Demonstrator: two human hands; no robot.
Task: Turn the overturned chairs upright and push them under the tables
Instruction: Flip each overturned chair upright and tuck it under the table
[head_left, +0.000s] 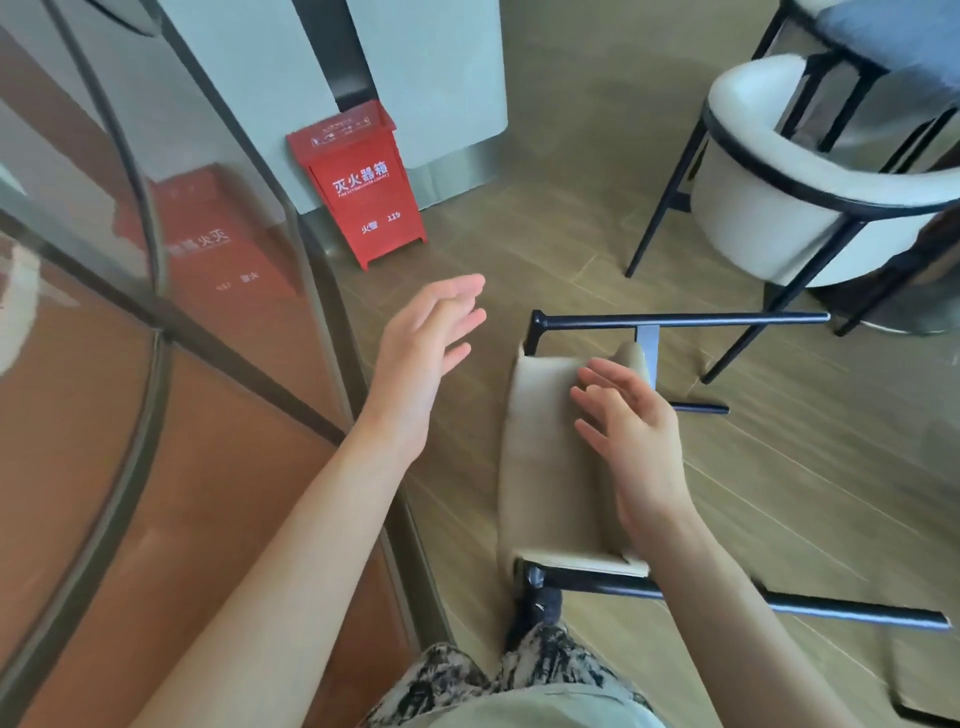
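An overturned chair (550, 457) lies on its side on the wood-look floor in front of me, its beige padded seat facing me and its black metal legs pointing right. My right hand (631, 431) hovers over the beige padding with fingers spread and relaxed, holding nothing. To the left of the chair, above the floor, my left hand (431, 348) is raised with straight fingers and is empty. A white upholstered chair (789, 192) with a black frame stands upright at the upper right, beside a table base partly in view.
A red fire extinguisher box (363, 187) stands against the grey wall ahead. A curved glass partition (156, 338) with dark metal framing fills the left side. A blue-seated chair (893, 36) stands at the top right. My legs and dark shoe are at the bottom.
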